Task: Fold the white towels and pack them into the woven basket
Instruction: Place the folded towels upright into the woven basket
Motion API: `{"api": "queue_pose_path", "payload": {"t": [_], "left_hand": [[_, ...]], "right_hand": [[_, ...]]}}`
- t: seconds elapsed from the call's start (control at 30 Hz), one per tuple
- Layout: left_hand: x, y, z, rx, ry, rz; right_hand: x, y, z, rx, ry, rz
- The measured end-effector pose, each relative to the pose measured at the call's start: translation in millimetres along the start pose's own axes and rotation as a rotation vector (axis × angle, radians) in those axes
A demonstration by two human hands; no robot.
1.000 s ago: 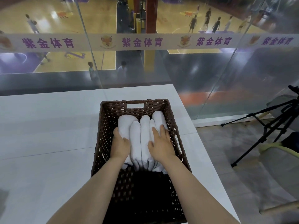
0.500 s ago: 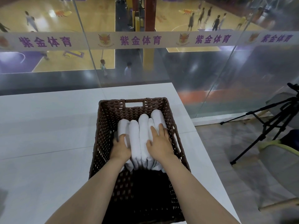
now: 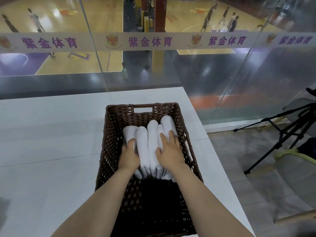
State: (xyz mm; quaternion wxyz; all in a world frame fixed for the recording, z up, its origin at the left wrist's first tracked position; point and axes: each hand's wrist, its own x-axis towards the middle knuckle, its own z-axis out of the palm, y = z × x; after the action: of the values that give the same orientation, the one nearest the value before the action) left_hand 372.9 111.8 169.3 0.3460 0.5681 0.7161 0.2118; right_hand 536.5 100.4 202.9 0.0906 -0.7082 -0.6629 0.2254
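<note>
A dark brown woven basket [image 3: 109, 130] stands on the white table, with a handle slot in its far wall. Several white folded towels [image 3: 152, 142] stand side by side on edge in its far half. My left hand [image 3: 128, 155] is inside the basket, fingers curled over the leftmost towel. My right hand [image 3: 169, 151] lies flat with spread fingers on top of the right-hand towels. The near half of the basket floor is dark and holds nothing I can see.
The white table [image 3: 51, 151] stretches to the left of the basket; its right edge runs close beside the basket. A glass wall [image 3: 213, 79] rises behind the table. A black tripod [image 3: 280, 134] and a chair [image 3: 294, 161] stand on the floor at right.
My left hand has slid down the left side of the towels and curled onto the leftmost one. The right hand stays pressed on the right-hand towels.
</note>
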Motion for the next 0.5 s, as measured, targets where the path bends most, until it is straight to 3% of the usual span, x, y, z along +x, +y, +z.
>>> {"api": "queue_pose_path", "payload": {"t": [0.2,0.5], "left_hand": [[0.6,11.6,-5.4,0.025,0.011,-0.037],[-22.7,33.3,-83.3,0.172,0.089,0.375]], "right_hand": [[-1.6,-1.3,-3.6,-0.018,-0.014,0.008],[-24.0,-37.6,-39.8,0.188,0.08,-0.057]]}}
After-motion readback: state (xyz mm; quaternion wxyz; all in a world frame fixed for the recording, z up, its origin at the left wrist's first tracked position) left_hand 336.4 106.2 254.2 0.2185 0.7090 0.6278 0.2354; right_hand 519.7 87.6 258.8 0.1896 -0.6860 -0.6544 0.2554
